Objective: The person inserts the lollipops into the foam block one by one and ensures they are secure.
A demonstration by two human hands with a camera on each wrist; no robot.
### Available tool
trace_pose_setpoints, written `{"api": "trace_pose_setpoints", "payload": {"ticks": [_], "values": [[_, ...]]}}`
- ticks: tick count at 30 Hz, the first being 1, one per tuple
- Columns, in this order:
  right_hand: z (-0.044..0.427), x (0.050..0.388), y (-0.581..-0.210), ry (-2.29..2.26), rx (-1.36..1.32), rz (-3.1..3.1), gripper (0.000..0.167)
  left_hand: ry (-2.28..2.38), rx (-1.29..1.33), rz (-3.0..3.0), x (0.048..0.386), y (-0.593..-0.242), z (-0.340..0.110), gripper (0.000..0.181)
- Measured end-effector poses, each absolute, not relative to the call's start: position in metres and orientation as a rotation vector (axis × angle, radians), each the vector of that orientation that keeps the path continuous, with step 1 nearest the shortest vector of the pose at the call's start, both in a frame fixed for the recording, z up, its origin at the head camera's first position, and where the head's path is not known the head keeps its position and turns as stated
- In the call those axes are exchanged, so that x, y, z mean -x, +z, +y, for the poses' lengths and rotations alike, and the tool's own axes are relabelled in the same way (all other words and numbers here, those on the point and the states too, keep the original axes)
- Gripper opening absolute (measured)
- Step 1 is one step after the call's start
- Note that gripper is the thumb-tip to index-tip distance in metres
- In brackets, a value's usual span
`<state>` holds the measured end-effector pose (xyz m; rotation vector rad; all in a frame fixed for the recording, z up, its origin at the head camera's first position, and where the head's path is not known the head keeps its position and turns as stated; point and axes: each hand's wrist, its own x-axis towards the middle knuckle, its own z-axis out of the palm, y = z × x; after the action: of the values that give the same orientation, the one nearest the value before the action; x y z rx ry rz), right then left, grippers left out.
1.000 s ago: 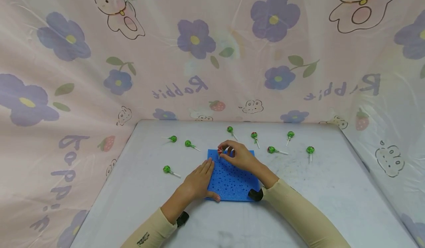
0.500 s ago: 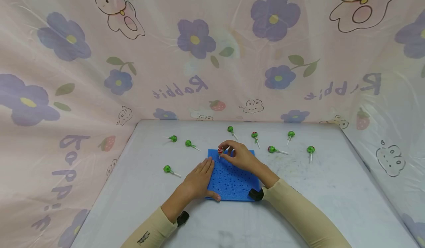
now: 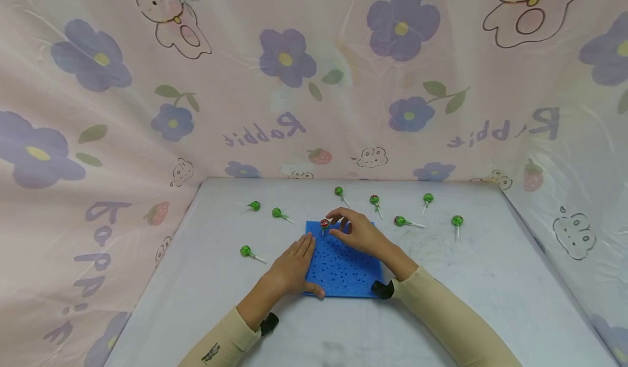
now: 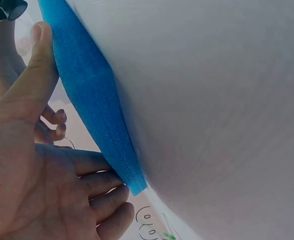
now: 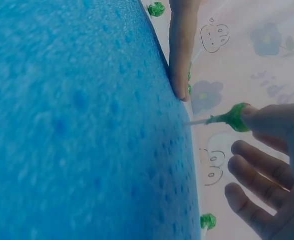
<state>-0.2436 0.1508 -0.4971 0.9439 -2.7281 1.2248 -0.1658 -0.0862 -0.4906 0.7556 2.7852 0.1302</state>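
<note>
A wrapped lollipop (image 3: 324,223) stands upright near the far left corner of a blue foam block (image 3: 343,280) dotted with small holes. In the right wrist view the stick of this green-wrapped lollipop (image 5: 235,117) meets the foam surface. My right hand (image 3: 360,232) is just right of the lollipop, thumb and forefinger parted; in the right wrist view the thumb overlaps the candy's edge, so contact is unclear. My left hand (image 3: 291,266) rests along the block's left side with straight fingers, its thumb at the front edge.
Several green lollipops lie loose on the white table (image 3: 206,301), among them one at left (image 3: 246,251), another behind the block (image 3: 339,191) and one at right (image 3: 457,221). A printed curtain (image 3: 343,110) rises behind the table.
My right thumb and forefinger have parted from the lollipop, and the hand has shifted slightly right. The lollipop stays upright in place. My left hand has not moved.
</note>
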Motion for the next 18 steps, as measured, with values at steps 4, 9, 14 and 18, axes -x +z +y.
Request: {"api": "trace_pose_setpoints", "payload": {"ticks": [4, 9, 14, 18], "values": [[0.158, 0.239, -0.494, 1.197, -0.895, -2.76, 0.038, 0.14, -0.758, 2.788, 0.165, -0.49, -0.087, 0.13], [0.169, 0.235, -0.491, 1.168, -0.854, -2.771, 0.037, 0.148, -0.765, 2.79, 0.165, -0.49, -0.087, 0.13], [0.183, 0.232, -0.492, 1.143, -0.804, -2.768, 0.036, 0.171, -0.77, 2.788, 0.165, -0.488, -0.087, 0.129], [0.196, 0.231, -0.492, 1.095, -0.743, -2.77, 0.037, 0.182, -0.77, 2.784, 0.164, -0.487, -0.087, 0.129]]}}
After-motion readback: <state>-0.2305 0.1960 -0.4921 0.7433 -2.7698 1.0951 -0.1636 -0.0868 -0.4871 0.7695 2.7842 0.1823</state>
